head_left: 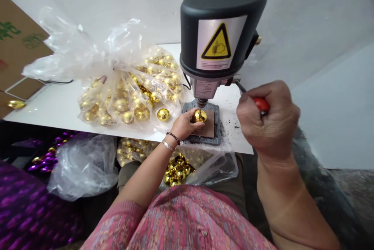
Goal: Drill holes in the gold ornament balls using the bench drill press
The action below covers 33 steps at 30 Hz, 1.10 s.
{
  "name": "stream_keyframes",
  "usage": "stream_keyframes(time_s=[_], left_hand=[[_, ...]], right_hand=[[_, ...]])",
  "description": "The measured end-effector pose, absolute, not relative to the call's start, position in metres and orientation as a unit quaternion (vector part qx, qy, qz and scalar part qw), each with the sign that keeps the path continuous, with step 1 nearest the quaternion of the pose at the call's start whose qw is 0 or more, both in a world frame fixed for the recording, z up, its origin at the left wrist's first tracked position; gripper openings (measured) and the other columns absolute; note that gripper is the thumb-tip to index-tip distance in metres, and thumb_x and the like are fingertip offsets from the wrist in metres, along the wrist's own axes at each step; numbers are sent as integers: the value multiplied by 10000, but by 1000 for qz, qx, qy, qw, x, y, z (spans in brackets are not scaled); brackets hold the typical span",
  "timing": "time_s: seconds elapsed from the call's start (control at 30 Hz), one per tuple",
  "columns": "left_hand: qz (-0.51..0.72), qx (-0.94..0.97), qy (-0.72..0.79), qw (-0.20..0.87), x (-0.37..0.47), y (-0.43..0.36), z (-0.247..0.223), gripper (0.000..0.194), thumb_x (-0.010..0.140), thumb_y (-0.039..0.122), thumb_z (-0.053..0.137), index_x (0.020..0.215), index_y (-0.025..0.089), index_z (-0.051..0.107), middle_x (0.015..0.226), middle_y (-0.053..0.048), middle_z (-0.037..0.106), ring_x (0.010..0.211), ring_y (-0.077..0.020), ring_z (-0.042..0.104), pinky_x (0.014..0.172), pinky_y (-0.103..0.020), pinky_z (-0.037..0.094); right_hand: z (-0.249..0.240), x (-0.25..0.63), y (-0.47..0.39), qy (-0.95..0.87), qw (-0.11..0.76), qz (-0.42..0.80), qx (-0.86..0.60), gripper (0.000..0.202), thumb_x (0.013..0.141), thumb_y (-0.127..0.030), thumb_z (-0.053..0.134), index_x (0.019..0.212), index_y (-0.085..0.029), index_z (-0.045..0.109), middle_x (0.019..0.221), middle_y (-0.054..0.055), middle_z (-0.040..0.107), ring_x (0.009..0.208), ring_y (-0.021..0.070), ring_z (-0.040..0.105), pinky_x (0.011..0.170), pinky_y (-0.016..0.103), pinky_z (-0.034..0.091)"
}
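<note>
A dark drill press [217,28] with a yellow warning label stands over a grey base [216,133]. On the brown board [209,127] of that base sits a gold mirrored ball [200,116], directly beneath the drill chuck [201,102]. My left hand [185,124] grips the ball from the left, thumb and fingers around its sides. The drill tip appears to meet the top of the ball. My right hand [269,115] is closed around the red knob [261,104] of the press lever, right of the machine.
A knotted clear bag [117,98] of gold balls lies left of the press, with one loose ball [163,115] beside it. Another open bag [222,168] of gold balls rests on my lap. A cardboard box [20,47] stands far left. Dark shavings litter the white table [235,141].
</note>
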<state>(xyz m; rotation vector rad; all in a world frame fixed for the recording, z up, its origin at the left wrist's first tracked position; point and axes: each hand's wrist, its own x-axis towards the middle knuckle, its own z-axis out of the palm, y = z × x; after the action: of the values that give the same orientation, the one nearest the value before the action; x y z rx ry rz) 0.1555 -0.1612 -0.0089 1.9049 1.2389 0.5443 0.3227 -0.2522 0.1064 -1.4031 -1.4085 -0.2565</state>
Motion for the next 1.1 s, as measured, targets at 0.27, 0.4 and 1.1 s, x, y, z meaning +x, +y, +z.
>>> stream_keyframes(time_s=[0.27,0.4,1.1], left_hand=[[222,755,490,375,155,-165,-12,655,754,316,767,1375,204,593,1168,-47,725,999,-210,669,865,-283,518],[214,758,492,371,156,-167,-8,637,772,303,751,1379,206,586,1180,-42,722,989,-202,674,864,-277,515],[271,720,496,402,156,-174,-11,572,729,272,760,1277,193,615,1051,-19,715,903,-185,654,816,-280,501]], right_hand=[[66,325,-242,-607,549,-240,-522,99,849,-179,494,887,-194,584,770,-6,604,706,81,560,676,231,471],[58,326,-238,-618,560,-259,-487,149,821,-122,517,938,-180,590,803,2,622,748,76,582,719,217,491],[113,328,-223,-546,627,-88,-549,238,900,-320,496,747,-141,532,615,-32,516,570,43,498,521,184,352]])
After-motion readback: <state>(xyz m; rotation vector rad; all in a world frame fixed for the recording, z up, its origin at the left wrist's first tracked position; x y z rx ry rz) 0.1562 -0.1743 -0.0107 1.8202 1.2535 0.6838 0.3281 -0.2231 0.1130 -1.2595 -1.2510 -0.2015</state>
